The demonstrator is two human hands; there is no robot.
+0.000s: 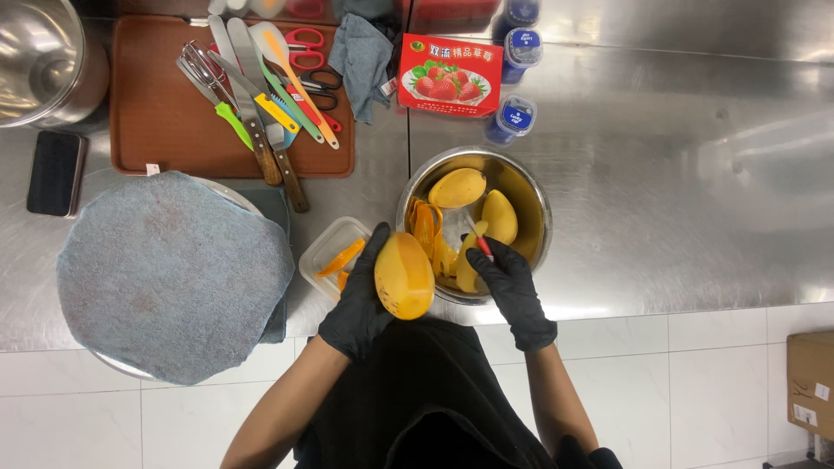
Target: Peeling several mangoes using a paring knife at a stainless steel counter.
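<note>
My left hand [358, 306], in a black glove, grips a whole yellow-orange mango [404, 275] at the counter's front edge. My right hand [511, 285], also in a black glove, holds a small red-handled peeler [478, 240] over the steel bowl [538, 204]. Inside the bowl lie two peeled mangoes [458, 187] [499, 216] and curls of orange peel [425, 225]. A small clear plastic tub [322, 249] with orange peel strips sits just left of the bowl, beside my left hand.
A brown tray [156, 122] of knives, peelers and scissors lies at the back left. A grey cloth [169, 274] covers a round board. Also here: a black phone [55, 172], a big steel pot [39, 56], a red strawberry box [450, 74], blue-capped bottles [511, 117], a folded rag [362, 56].
</note>
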